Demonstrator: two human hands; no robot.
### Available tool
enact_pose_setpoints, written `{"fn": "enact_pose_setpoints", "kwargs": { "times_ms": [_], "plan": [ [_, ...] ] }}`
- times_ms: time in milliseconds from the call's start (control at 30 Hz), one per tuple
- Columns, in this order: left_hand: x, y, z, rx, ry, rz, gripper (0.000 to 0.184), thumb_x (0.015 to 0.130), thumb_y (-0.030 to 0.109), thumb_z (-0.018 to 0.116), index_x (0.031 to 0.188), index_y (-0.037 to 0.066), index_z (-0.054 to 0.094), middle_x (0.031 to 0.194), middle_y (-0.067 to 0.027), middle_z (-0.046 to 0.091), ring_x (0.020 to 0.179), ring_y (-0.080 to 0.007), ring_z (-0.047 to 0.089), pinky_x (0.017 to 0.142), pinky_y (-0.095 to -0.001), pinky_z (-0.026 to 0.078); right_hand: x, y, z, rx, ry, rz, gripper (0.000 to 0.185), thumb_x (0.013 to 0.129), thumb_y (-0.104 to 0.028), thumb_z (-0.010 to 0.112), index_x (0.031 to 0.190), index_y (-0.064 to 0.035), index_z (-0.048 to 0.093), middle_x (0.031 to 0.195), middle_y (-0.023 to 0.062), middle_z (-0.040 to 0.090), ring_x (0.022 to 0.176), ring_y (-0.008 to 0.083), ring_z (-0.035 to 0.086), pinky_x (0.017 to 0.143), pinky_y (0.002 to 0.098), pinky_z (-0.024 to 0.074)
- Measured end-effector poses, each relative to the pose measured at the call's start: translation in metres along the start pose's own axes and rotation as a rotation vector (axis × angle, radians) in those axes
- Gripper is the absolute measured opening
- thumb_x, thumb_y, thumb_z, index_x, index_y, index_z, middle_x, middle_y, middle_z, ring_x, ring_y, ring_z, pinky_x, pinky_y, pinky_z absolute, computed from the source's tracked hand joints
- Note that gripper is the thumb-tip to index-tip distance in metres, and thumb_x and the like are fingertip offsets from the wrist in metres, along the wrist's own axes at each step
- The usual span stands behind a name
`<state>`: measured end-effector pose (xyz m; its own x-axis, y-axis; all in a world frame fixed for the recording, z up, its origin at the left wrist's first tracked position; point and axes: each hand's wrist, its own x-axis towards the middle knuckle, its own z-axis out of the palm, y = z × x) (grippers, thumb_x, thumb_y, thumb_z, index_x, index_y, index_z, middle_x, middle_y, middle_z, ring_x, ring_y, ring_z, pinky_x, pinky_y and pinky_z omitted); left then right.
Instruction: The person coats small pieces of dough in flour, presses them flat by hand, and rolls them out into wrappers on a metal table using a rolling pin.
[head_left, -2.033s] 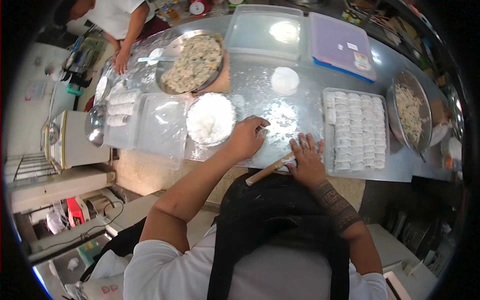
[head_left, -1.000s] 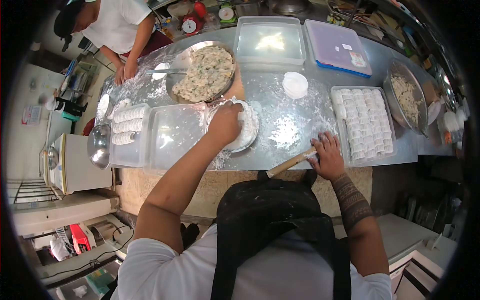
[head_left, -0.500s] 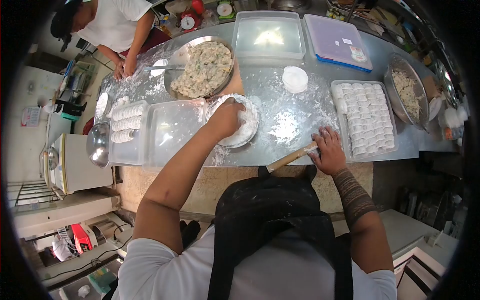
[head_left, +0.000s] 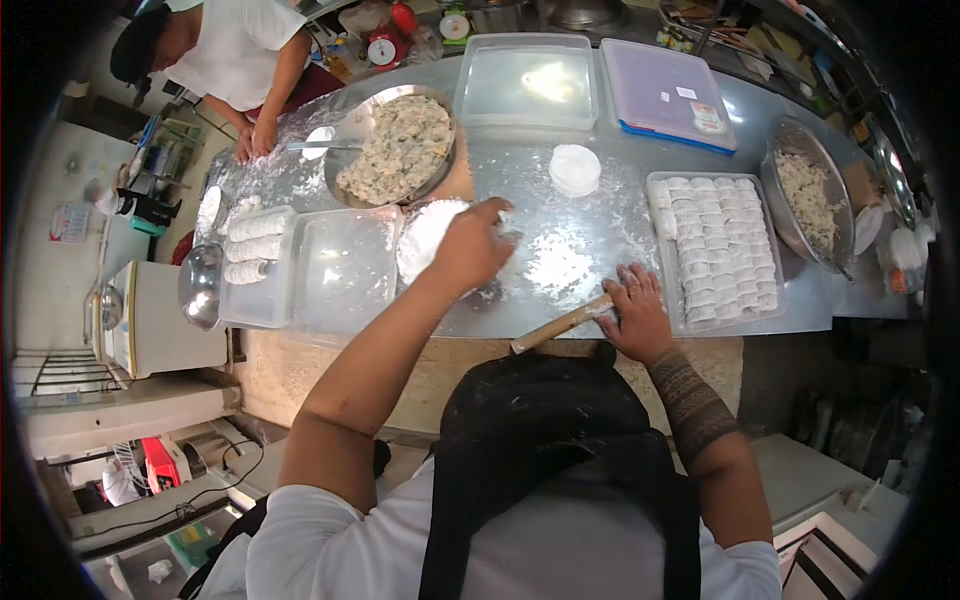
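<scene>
My left hand [head_left: 478,248] is over the right rim of the bowl of white flour [head_left: 425,240], its fingers curled together. White stuff shows at its fingertips; I cannot make out what it is. My right hand [head_left: 637,318] lies on the metal table with its fingers spread, its thumb side touching the upper end of a wooden rolling pin [head_left: 560,325]. The pin slants down to the left over the table's front edge. Loose flour [head_left: 558,262] lies between my hands, and a stack of round white wrappers [head_left: 575,170] sits beyond it.
A tray of white dumplings [head_left: 715,250] stands at the right beside a bowl of filling [head_left: 805,190]. Behind are a big pan of filling [head_left: 400,150], a clear box [head_left: 527,82] and a purple lid [head_left: 665,90]. A co-worker [head_left: 240,60] works at the back left.
My left hand dipped into the flour bowl, then rose and moved right to its rim. My right hand stays beside the rolling pin. The whole view has shifted slightly.
</scene>
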<state>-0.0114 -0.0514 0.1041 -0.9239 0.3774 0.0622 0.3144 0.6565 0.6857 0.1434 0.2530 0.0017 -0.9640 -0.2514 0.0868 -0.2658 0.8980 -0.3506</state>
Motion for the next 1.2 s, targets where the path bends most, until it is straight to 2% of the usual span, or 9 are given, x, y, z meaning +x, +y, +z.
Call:
{"fn": "enact_pose_setpoints", "kwargs": {
  "times_ms": [200, 300, 400, 433, 533, 633, 733, 1133, 1200],
  "plan": [
    [0.001, -0.009, 0.119, 0.081, -0.051, 0.174, 0.026, 0.085, 0.017, 0.082, 0.106, 0.004, 0.074, 0.103, -0.0198, 0.069, 0.098, -0.0400, 0.070, 0.087, -0.0472, 0.058, -0.005, 0.015, -0.001, 0.023, -0.022, -0.024, 0.054, 0.098, -0.036, 0.072, 0.142, -0.0060, 0.060, 0.159, 0.0286, 0.047, 0.158, 0.0480, 0.030, 0.129, 0.0682, 0.0152],
    [-0.009, -0.010, 0.136, 0.139, -0.127, 0.069, 0.029, 0.084, 0.020, 0.083, 0.107, 0.005, 0.074, 0.110, -0.0189, 0.067, 0.102, -0.0392, 0.069, 0.091, -0.0478, 0.057, -0.005, 0.019, 0.001, 0.035, -0.037, -0.033, 0.055, 0.100, -0.037, 0.069, 0.144, -0.0048, 0.059, 0.160, 0.0300, 0.045, 0.159, 0.0485, 0.027, 0.129, 0.0683, 0.0130],
    [-0.012, -0.002, 0.129, 0.269, -0.105, 0.150, 0.030, 0.086, 0.021, 0.083, 0.109, 0.005, 0.074, 0.115, -0.0185, 0.067, 0.112, -0.0399, 0.066, 0.096, -0.0485, 0.055, -0.005, 0.021, 0.006, 0.037, -0.021, -0.049, 0.057, 0.102, -0.040, 0.065, 0.146, -0.0037, 0.058, 0.160, 0.0304, 0.045, 0.158, 0.0488, 0.028, 0.129, 0.0684, 0.0128],
    [-0.009, 0.005, 0.124, 0.287, -0.184, 0.125, 0.042, 0.088, 0.028, 0.083, 0.123, 0.008, 0.071, 0.131, -0.0201, 0.064, 0.129, -0.0429, 0.058, 0.108, -0.0520, 0.049, -0.005, 0.022, 0.008, 0.042, -0.012, -0.053, 0.058, 0.102, -0.041, 0.065, 0.146, -0.0036, 0.058, 0.160, 0.0304, 0.045, 0.157, 0.0490, 0.029, 0.129, 0.0685, 0.0129],
    [0.008, 0.017, 0.142, 0.323, 0.016, 0.274, 0.061, 0.091, 0.040, 0.079, 0.141, 0.009, 0.063, 0.153, -0.0256, 0.052, 0.147, -0.0496, 0.043, 0.123, -0.0593, 0.033, -0.004, 0.024, 0.009, 0.057, -0.012, -0.059, 0.059, 0.102, -0.042, 0.065, 0.146, -0.0032, 0.058, 0.159, 0.0302, 0.045, 0.156, 0.0493, 0.031, 0.128, 0.0688, 0.0132],
    [0.030, 0.029, 0.164, 0.439, -0.026, 0.277, 0.074, 0.097, 0.052, 0.070, 0.155, 0.009, 0.054, 0.167, -0.0313, 0.036, 0.157, -0.0554, 0.027, 0.129, -0.0655, 0.016, -0.004, 0.026, 0.011, 0.040, -0.012, -0.063, 0.059, 0.102, -0.043, 0.065, 0.146, -0.0050, 0.058, 0.158, 0.0299, 0.048, 0.154, 0.0491, 0.034, 0.128, 0.0681, 0.0143],
    [0.037, 0.026, 0.188, 0.384, -0.017, 0.248, 0.078, 0.101, 0.057, 0.062, 0.160, 0.009, 0.048, 0.170, -0.0365, 0.027, 0.158, -0.0590, 0.021, 0.129, -0.0683, 0.009, -0.003, 0.027, 0.010, 0.037, -0.032, -0.058, 0.059, 0.102, -0.044, 0.065, 0.145, -0.0056, 0.059, 0.157, 0.0301, 0.049, 0.154, 0.0495, 0.036, 0.128, 0.0679, 0.0151],
    [0.041, 0.021, 0.195, 0.413, -0.099, 0.185, 0.081, 0.103, 0.057, 0.056, 0.167, 0.010, 0.037, 0.171, -0.0386, 0.019, 0.157, -0.0615, 0.021, 0.128, -0.0705, 0.009, 0.001, 0.025, 0.007, 0.071, -0.048, -0.040, 0.060, 0.099, -0.042, 0.068, 0.145, -0.0052, 0.058, 0.157, 0.0293, 0.047, 0.153, 0.0508, 0.036, 0.127, 0.0686, 0.0175],
    [0.041, 0.023, 0.197, 0.431, -0.102, 0.182, 0.080, 0.104, 0.054, 0.056, 0.168, 0.011, 0.034, 0.171, -0.0375, 0.022, 0.158, -0.0582, 0.022, 0.129, -0.0681, 0.009, -0.002, 0.023, 0.005, 0.064, -0.039, -0.045, 0.059, 0.100, -0.042, 0.068, 0.145, -0.0056, 0.058, 0.158, 0.0293, 0.047, 0.153, 0.0506, 0.036, 0.127, 0.0685, 0.0178]
  ]
}}
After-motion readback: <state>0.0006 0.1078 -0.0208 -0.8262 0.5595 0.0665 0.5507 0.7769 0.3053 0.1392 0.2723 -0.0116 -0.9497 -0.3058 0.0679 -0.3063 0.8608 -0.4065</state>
